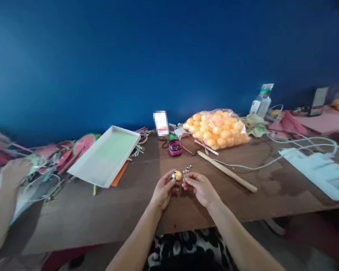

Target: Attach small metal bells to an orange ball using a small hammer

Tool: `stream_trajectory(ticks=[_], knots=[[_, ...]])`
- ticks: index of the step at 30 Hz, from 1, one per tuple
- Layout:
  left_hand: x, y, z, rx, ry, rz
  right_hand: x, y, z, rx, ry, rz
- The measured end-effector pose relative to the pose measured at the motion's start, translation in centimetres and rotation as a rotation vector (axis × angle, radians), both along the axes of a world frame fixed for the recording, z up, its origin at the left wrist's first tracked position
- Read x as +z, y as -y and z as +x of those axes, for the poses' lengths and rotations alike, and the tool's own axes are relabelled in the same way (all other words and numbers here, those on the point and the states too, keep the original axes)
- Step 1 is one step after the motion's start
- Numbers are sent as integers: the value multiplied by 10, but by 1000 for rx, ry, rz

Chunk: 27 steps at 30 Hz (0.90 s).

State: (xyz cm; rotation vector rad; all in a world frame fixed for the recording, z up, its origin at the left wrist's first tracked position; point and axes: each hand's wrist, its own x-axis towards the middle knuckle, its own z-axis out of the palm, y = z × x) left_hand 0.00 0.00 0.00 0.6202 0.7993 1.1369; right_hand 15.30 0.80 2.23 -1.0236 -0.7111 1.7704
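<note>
Orange and smooth, a small round ball (179, 175) with a shiny silver piece (174, 175) at its left side is held between the thumb and fingers of the left hand (164, 189), just above the near middle of the brown wooden table (135, 214). Close by on the right, the right hand (199, 186) has its fingertips drawn narrowly together; whether they pinch anything, I cannot tell. Small shiny silver beads (187, 169) lie just beyond its fingers. Farther off stands a small purple open-topped container (175, 148), with a clear plastic bag of orange balls (217, 130) to its right. One pale wooden rod (228, 172) lies right of the hands.
</note>
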Motion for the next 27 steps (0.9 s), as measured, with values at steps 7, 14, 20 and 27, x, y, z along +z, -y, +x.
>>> stream_trajectory(ticks=[7, 14, 20, 27], knots=[[0, 1, -1, -4, -14, 32, -1, -1, 0, 38, 107, 94], [1, 3, 4, 27, -72, 83, 3, -1, -1, 58, 188, 128], [3, 3, 4, 16, -93, 80, -2, 3, -3, 54, 195, 132], [1, 2, 2, 19, -76, 26, -6, 3, -4, 21, 192, 138]])
